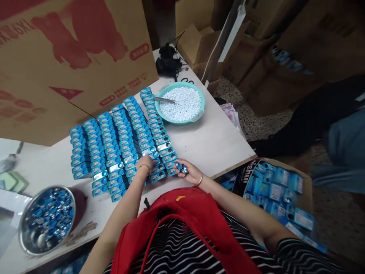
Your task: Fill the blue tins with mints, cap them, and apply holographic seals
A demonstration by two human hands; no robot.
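Rows of small blue tins (127, 140) stand packed together on the white table; several near my hands show dark round openings on top, others a blue round piece. Over the front end of these rows is my left hand (145, 164), its fingers curled down at a tin top; what they pinch, if anything, is hidden. My right hand (191, 174), palm turned up at the right front corner of the rows, holds several small blue-and-silver caps (181, 168) in its closed fingers.
A turquoise basin (203, 104) of white pellets with a metal scoop (165, 100) stands behind the tins. At left is a steel bowl (25, 228) of blue-and-silver caps. A large carton (94, 49) borders the back. Below the table's right edge, an open box (309, 190) holds blue packs.
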